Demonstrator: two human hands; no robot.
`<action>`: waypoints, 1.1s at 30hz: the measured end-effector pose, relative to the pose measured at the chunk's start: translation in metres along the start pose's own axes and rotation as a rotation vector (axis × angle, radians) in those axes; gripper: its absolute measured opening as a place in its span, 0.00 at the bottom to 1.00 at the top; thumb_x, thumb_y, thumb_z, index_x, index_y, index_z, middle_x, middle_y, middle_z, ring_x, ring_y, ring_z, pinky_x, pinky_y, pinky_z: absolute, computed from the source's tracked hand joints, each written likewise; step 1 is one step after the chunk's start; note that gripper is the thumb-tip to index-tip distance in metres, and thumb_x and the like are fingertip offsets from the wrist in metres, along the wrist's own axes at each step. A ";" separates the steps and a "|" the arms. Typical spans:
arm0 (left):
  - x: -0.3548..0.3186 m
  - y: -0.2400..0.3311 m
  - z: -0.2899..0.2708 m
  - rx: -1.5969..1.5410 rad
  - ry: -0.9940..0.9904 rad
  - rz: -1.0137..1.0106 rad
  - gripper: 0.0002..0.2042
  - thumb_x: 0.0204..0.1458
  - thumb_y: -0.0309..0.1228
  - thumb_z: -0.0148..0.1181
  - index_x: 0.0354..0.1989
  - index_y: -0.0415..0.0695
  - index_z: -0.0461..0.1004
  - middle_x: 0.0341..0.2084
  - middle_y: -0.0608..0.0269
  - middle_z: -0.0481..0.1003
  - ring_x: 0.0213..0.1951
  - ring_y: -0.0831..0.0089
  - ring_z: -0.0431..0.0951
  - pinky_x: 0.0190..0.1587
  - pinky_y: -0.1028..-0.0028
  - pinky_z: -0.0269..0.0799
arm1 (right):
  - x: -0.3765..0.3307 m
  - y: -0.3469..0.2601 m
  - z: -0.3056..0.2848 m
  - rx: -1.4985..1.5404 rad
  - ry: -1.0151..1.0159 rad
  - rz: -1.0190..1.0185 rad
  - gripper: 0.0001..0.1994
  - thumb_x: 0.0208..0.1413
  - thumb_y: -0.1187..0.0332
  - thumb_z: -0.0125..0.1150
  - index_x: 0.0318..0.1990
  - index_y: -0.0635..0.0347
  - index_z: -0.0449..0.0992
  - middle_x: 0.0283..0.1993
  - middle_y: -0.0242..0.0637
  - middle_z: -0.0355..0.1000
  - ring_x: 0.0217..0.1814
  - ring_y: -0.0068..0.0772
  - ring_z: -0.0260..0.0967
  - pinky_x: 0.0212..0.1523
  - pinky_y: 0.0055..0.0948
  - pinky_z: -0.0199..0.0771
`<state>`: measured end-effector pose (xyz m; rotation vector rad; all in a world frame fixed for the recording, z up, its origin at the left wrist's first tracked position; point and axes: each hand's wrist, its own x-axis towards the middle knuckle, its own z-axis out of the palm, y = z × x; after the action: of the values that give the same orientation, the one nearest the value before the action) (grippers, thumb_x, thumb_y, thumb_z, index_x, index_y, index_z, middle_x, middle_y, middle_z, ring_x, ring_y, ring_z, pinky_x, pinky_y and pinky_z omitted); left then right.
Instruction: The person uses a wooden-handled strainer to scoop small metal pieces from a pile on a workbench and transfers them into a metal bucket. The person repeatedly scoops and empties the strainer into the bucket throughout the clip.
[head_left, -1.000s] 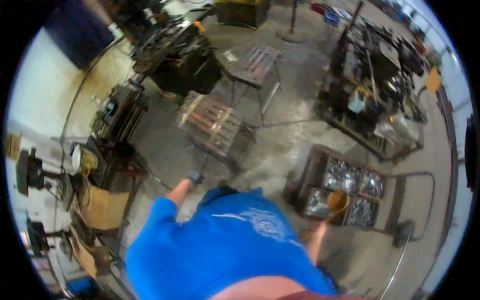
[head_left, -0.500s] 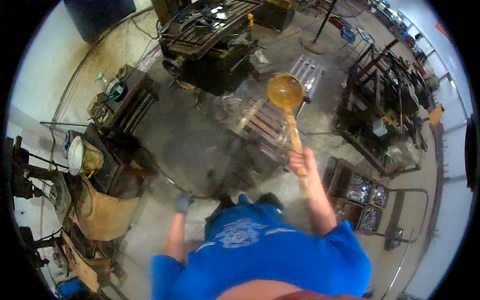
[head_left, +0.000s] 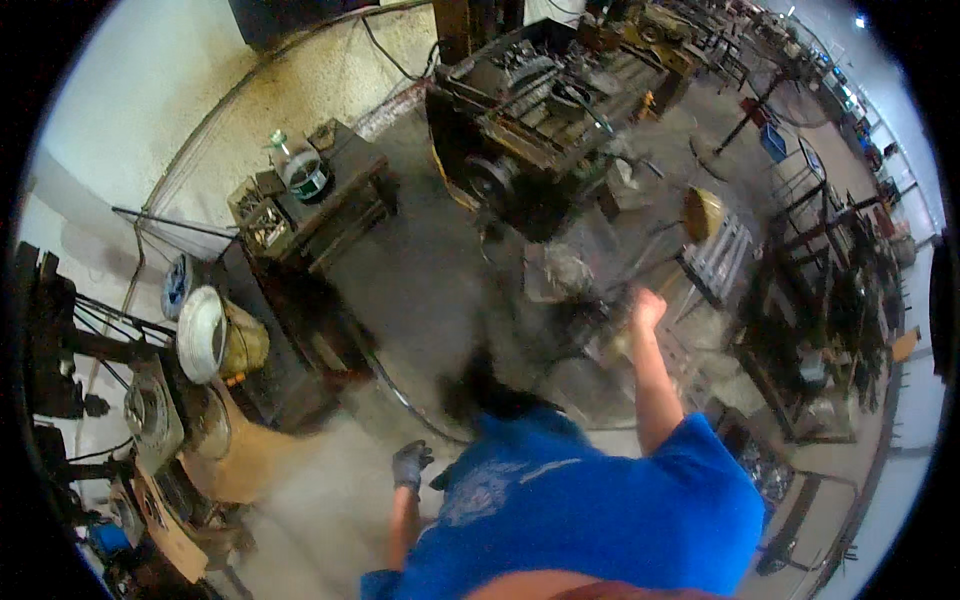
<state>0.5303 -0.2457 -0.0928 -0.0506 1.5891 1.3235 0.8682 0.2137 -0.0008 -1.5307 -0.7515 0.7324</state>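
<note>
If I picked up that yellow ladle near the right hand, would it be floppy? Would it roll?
The yellow ladle would probably feel stiff: its bowl sticks out beyond the right hand without visibly sagging. Set down, it might rock or roll a little, since the bowl looks rounded.

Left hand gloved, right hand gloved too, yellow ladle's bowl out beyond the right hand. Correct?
Not quite: the right hand is bare, as the head view shows. The left hand is gloved, and the yellow ladle's bowl is out beyond the right hand.
</note>
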 end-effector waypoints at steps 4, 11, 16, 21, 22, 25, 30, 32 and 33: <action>0.095 0.074 0.007 -0.065 0.091 -0.002 0.11 0.48 0.32 0.54 0.36 0.38 0.73 0.25 0.58 0.74 0.25 0.68 0.74 0.29 0.71 0.71 | 0.000 0.011 0.104 -0.205 -0.023 -0.094 0.09 0.37 0.72 0.56 0.15 0.69 0.66 0.16 0.31 0.61 0.17 0.26 0.52 0.19 0.34 0.56; 0.188 0.275 0.071 0.195 -0.008 0.125 0.07 0.47 0.31 0.56 0.29 0.40 0.74 0.24 0.64 0.72 0.25 0.74 0.73 0.25 0.71 0.66 | -0.019 0.001 0.202 0.086 0.114 0.408 0.14 0.38 0.65 0.58 0.14 0.68 0.67 0.14 0.34 0.62 0.19 0.23 0.57 0.20 0.33 0.56; 0.288 0.320 0.072 0.343 -0.211 0.142 0.10 0.48 0.32 0.56 0.35 0.38 0.72 0.28 0.61 0.74 0.30 0.68 0.75 0.34 0.72 0.70 | -0.027 0.006 0.201 -0.239 -0.166 0.196 0.09 0.38 0.70 0.51 0.15 0.64 0.61 0.14 0.30 0.57 0.17 0.25 0.51 0.19 0.33 0.52; 0.398 0.445 0.121 1.324 -0.566 0.604 0.20 0.45 0.34 0.58 0.46 0.40 0.67 0.35 0.59 0.74 0.38 0.65 0.73 0.44 0.66 0.66 | -0.061 -0.037 0.222 0.006 -0.018 0.338 0.09 0.42 0.71 0.49 0.15 0.56 0.57 0.12 0.29 0.53 0.11 0.25 0.49 0.13 0.31 0.48; 0.416 0.478 0.143 1.323 -0.608 0.662 0.19 0.44 0.34 0.58 0.45 0.40 0.68 0.35 0.58 0.74 0.38 0.65 0.72 0.44 0.66 0.66 | -0.065 -0.030 0.222 0.011 -0.065 0.295 0.09 0.43 0.71 0.48 0.16 0.56 0.57 0.12 0.28 0.52 0.10 0.24 0.49 0.12 0.30 0.48; 0.439 0.579 0.214 1.189 -0.691 0.763 0.18 0.44 0.36 0.58 0.42 0.40 0.71 0.35 0.55 0.73 0.38 0.65 0.72 0.44 0.66 0.65 | -0.092 -0.050 0.226 -0.131 0.046 0.388 0.10 0.43 0.69 0.49 0.17 0.55 0.57 0.14 0.25 0.49 0.13 0.22 0.41 0.15 0.29 0.43; 0.432 0.689 0.348 1.274 -0.796 0.984 0.15 0.49 0.38 0.53 0.39 0.40 0.73 0.31 0.55 0.75 0.34 0.69 0.75 0.38 0.71 0.68 | -0.141 -0.088 0.221 0.295 0.424 0.332 0.05 0.44 0.68 0.50 0.24 0.57 0.63 0.15 0.29 0.51 0.13 0.25 0.48 0.14 0.29 0.50; 0.437 0.704 0.396 1.079 -0.975 1.103 0.16 0.49 0.38 0.52 0.41 0.39 0.72 0.31 0.54 0.75 0.36 0.67 0.75 0.39 0.70 0.68 | -0.160 -0.115 0.228 0.489 0.520 0.253 0.08 0.46 0.66 0.52 0.32 0.59 0.64 0.16 0.31 0.55 0.15 0.27 0.54 0.16 0.28 0.57; 0.427 0.715 0.424 0.958 -1.117 1.070 0.16 0.49 0.37 0.52 0.43 0.40 0.71 0.30 0.54 0.75 0.36 0.65 0.75 0.40 0.69 0.68 | -0.165 -0.121 0.224 0.546 0.504 0.222 0.11 0.47 0.64 0.52 0.36 0.59 0.64 0.16 0.31 0.56 0.17 0.27 0.57 0.18 0.28 0.60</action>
<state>0.1811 0.5810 0.1670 1.9661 1.0078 0.7912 0.5840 0.2206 0.1061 -1.2211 0.0063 0.6093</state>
